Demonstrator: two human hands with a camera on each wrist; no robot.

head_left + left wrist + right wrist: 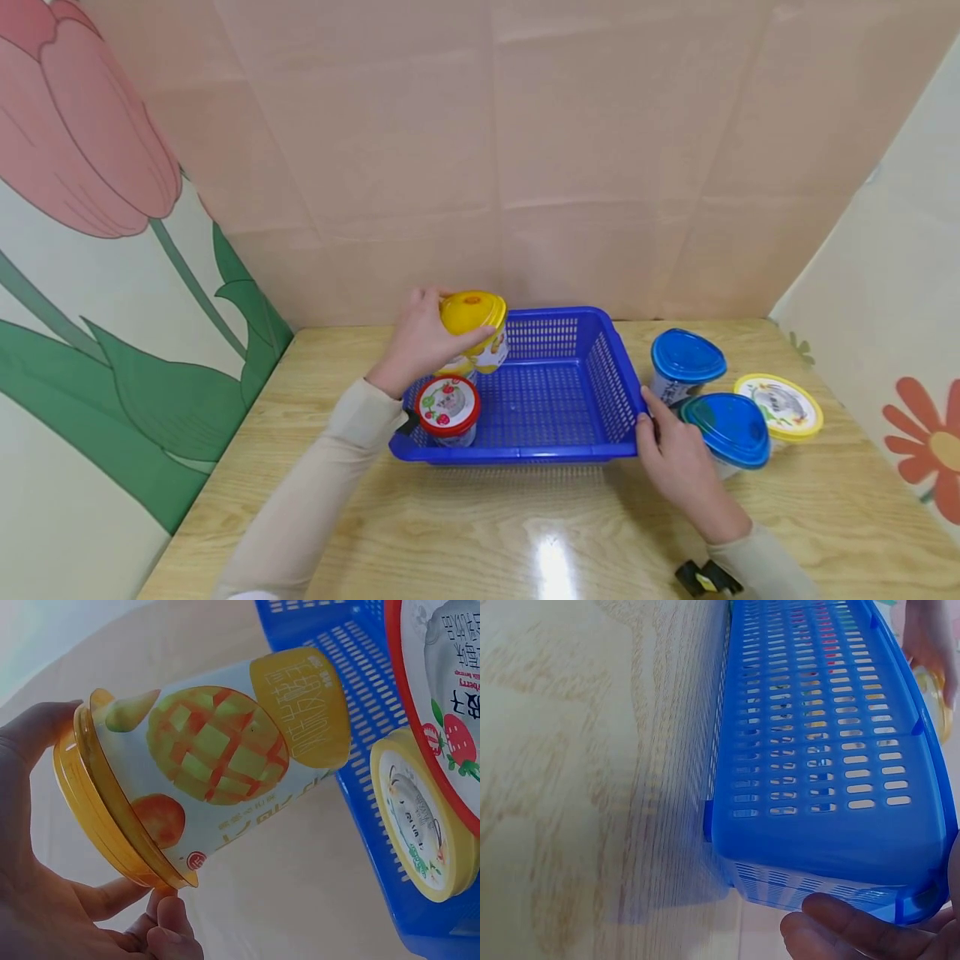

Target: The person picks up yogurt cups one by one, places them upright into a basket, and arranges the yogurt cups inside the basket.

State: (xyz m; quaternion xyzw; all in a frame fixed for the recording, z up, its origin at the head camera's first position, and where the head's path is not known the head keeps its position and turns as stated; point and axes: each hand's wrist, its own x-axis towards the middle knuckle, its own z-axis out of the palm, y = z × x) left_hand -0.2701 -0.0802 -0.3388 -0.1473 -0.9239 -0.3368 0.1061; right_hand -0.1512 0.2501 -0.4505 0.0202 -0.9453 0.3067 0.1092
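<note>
My left hand (423,337) grips a yellow-lidded cup (491,350) by its lid, over the left side of a blue plastic basket (525,454). The left wrist view shows a cut mango printed on this cup (217,746), which lies tilted in the fingers. Inside the basket at the left stand a red-lidded cup (450,404) and, behind it, a flat yellow-lidded cup (416,817), mostly covered in the head view. On the basket's right rim, near the front corner, my right hand (678,458) holds on, fingers around the edge (915,907).
To the right of the basket stand two blue-lidded cups, a rear one (686,358) and a front one (727,429). Beside them is another yellow-lidded cup (780,406). The wooden table (420,533) meets a paper-covered wall (495,167) behind, with painted walls at both sides.
</note>
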